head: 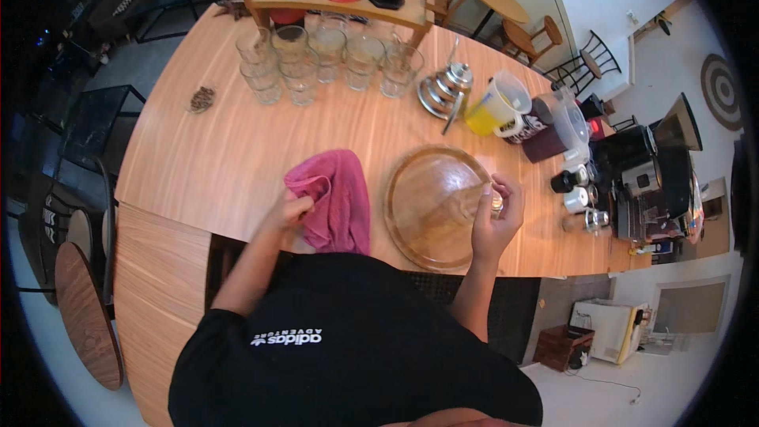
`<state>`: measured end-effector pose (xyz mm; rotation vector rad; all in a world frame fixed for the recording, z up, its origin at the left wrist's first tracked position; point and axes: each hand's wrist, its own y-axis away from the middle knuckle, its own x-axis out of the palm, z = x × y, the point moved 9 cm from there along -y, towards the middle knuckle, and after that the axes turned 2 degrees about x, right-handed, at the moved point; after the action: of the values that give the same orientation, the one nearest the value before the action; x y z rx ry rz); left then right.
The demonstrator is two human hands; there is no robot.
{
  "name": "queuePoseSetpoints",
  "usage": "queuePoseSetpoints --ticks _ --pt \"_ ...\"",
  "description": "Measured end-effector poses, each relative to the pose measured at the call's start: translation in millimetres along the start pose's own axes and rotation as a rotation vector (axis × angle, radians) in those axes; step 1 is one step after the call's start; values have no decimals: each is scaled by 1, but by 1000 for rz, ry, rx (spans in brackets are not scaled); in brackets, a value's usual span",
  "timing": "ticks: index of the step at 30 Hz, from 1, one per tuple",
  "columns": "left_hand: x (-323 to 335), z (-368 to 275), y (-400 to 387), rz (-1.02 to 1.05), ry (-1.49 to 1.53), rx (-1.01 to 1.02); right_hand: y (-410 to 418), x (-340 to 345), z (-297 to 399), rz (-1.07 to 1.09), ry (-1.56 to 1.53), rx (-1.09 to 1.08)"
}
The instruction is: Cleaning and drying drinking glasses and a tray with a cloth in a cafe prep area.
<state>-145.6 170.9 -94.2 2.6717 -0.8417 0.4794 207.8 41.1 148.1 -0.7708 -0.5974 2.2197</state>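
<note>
My left hand grips a pink cloth by a folded part, and the rest of the cloth spreads over the wooden counter. Over the right rim of a round wooden tray, my right hand has its fingers closed around a small clear glass object. My fingers hide much of this object, so its exact kind is unclear. The tray lies flat to the right of the cloth, with light glaring off its surface.
Several clear drinking glasses, some stacked, stand at the back below a wooden dripper stand. A steel gooseneck kettle, a plastic jug of yellow liquid and a coffee grinder line the right. A small dish of coffee beans sits left.
</note>
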Motion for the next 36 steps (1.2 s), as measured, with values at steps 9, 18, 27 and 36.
queuePoseSetpoints --ticks 9,18,27,36 --pt "101 -93 46 533 -855 122 12 -38 -48 40 192 76" --pt "112 -118 75 110 -601 123 17 -4 -83 227 65 147" --pt "97 -87 75 -229 -289 486 11 1 -110 317 -154 216" --pt "73 -114 123 -580 -924 446 10 1 -111 355 -235 72"
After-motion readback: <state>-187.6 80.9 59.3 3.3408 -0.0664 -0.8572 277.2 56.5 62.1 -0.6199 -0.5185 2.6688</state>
